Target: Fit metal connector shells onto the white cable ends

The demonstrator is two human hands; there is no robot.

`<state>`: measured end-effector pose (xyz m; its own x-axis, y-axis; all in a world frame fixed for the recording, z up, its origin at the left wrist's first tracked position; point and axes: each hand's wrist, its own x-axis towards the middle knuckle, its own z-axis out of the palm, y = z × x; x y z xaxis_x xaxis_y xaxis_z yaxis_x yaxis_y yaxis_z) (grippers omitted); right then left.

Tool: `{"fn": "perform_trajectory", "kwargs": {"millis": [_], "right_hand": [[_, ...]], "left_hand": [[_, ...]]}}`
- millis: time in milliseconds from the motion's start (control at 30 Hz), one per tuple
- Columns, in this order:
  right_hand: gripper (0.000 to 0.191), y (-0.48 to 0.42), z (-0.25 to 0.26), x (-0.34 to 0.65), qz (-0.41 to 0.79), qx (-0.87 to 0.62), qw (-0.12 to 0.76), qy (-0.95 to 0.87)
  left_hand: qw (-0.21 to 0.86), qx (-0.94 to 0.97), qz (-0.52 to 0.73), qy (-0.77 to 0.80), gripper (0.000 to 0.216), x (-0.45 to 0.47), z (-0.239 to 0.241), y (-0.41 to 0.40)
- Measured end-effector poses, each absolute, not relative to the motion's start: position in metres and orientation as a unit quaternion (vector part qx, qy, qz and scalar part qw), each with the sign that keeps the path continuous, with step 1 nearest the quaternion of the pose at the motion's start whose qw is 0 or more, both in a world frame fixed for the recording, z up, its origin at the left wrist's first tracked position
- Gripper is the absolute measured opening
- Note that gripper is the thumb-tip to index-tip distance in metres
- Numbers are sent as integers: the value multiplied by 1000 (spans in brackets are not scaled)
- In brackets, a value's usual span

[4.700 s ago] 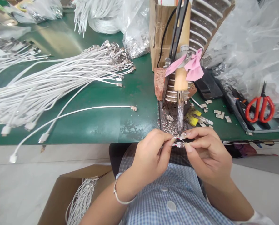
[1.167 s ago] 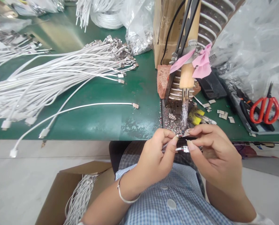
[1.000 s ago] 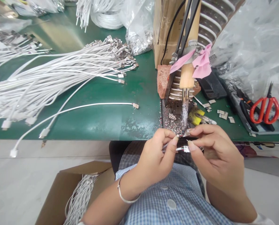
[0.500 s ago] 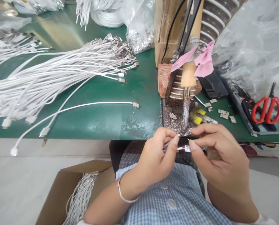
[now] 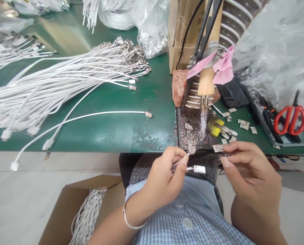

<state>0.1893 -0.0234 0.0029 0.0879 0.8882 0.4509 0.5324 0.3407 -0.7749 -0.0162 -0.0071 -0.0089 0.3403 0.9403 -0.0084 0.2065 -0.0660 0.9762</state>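
My left hand (image 5: pixel 164 180) pinches white cables (image 5: pixel 175 164) between thumb and forefinger. One cable end pokes out at the fingertips. Another ends below them in a silvery USB connector (image 5: pixel 199 169), with thin coloured wires showing behind it. My right hand (image 5: pixel 249 173) is closed, a flat metal connector (image 5: pixel 218 148) at its fingertips by the table edge. Something thin shows near the right thumb, too small to make out. Just above and between my hands, a soldering iron (image 5: pixel 203 119) with a wooden handle is fixed pointing down, its tip apart from both hands.
Left on the green table (image 5: pixel 111 131) lies a large bundle of white cables (image 5: pixel 65 85). Red-handled scissors (image 5: pixel 290 119), a phone (image 5: pixel 232 93), a yellow sponge (image 5: pixel 215 127) and loose connectors (image 5: pixel 244 125) sit right. A cardboard box (image 5: pixel 62 211) of cables stands below the table.
My hands have drawn apart and away from the iron's tip. The right moved right with its connector; the left moved slightly left and down with the cables.
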Motion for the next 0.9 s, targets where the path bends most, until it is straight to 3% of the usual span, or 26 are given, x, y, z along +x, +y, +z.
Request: {"fn": "perform_trajectory", "kwargs": {"millis": [233, 467, 900], "right_hand": [[9, -32, -22, 219, 148, -610, 569, -531], [9, -24, -31, 241, 51, -647, 522, -553], [10, -32, -34, 252, 90, -646, 526, -545]], "left_hand": [[549, 624, 351, 432, 8, -25, -13, -13], [512, 652, 335, 448, 12, -30, -19, -15], [526, 587, 343, 511, 15, -33, -12, -20]]}}
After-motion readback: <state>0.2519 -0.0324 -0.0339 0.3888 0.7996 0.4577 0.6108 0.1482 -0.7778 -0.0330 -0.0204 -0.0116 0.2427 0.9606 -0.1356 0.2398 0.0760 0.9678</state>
